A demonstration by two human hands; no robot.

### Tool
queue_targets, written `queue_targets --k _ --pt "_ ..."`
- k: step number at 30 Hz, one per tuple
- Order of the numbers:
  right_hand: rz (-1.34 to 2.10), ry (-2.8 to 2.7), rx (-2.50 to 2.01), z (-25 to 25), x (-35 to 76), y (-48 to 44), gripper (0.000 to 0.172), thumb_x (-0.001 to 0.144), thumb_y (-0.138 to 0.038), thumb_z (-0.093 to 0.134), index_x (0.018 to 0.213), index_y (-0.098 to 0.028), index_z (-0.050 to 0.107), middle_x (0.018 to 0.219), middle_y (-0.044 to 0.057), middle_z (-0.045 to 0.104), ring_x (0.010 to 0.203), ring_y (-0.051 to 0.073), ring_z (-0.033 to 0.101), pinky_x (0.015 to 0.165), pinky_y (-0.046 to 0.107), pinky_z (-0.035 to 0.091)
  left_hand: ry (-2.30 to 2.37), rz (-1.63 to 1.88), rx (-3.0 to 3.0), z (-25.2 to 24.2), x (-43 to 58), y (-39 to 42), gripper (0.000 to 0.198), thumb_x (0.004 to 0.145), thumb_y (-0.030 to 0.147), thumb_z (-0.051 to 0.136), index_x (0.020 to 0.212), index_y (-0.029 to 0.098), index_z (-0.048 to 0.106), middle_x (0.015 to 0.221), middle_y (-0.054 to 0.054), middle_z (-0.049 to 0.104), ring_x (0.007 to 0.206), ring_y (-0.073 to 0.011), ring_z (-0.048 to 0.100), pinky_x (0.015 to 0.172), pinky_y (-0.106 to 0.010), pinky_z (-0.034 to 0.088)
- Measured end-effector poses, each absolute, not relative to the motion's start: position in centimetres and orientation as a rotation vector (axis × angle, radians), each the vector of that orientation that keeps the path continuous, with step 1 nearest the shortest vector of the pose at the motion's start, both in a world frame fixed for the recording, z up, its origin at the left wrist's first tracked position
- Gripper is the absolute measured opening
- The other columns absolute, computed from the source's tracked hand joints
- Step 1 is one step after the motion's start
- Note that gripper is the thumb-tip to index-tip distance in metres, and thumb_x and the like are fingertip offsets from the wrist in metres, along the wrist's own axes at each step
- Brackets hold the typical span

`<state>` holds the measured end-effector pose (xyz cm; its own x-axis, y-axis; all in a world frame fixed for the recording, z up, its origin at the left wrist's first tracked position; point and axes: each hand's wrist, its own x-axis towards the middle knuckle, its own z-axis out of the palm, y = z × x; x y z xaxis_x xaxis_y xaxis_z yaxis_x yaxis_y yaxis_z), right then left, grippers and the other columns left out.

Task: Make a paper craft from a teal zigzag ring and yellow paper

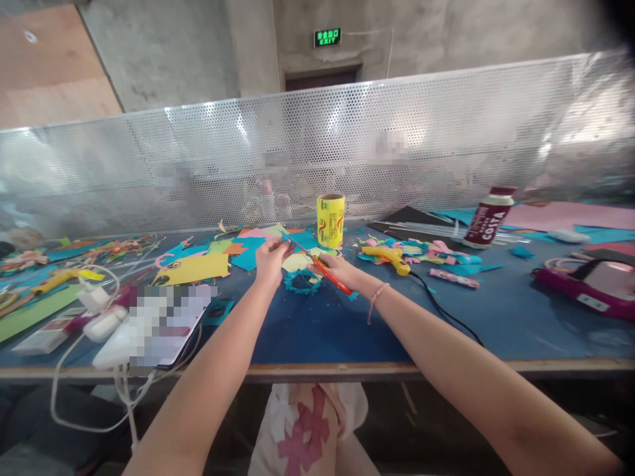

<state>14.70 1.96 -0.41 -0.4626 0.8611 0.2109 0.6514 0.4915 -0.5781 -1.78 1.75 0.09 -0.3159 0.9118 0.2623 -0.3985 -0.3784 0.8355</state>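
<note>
My right hand (333,266) is closed around a pair of scissors (325,270) with orange-red handles. Their blades point up and left, reaching over to the fingertips of my left hand (272,256). Those left fingers are pinched together beside the blade tips; a small bluish scrap may be between them, but I cannot make it out. Below the hands, a ring of cut blue paper (301,282) with a jagged edge lies on the blue tabletop (317,330). Blue, yellow and orange paper sheets lie just behind my left hand.
A yellow tape-like roll (331,221) stands behind the hands. Rightward are a yellow glue gun (389,256) with a black cord, paper scraps, a Costa bottle (489,218) and a purple case (585,284). A phone (183,324) and white cables lie left. A perforated metal screen (297,145) borders the back.
</note>
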Motion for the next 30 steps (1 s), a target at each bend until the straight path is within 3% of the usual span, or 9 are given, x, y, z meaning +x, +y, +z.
queue_targets --k 16,30 --pt "0.892 -2.111 -1.155 -0.78 14.39 2.02 0.042 0.071 -0.061 0.049 0.068 -0.019 0.052 0.052 -0.004 0.045 0.048 0.009 0.041 0.048 0.023 0.033 0.796 1.813 0.905 0.35 -1.91 1.79 0.023 0.048 0.018 0.075 0.065 0.011 0.061 0.061 -0.002 0.064 0.060 -0.0132 0.062 0.076 -0.033 0.050" --pt "0.831 -2.136 -1.192 -0.35 14.10 1.40 0.048 0.069 -0.066 0.045 0.061 -0.018 0.045 0.047 -0.005 0.039 0.045 0.008 0.037 0.044 0.023 0.028 0.808 1.824 0.910 0.48 -2.14 1.83 0.021 0.048 0.017 0.073 0.063 0.011 0.061 0.061 -0.002 0.063 0.060 -0.0142 0.062 0.074 -0.033 0.050"
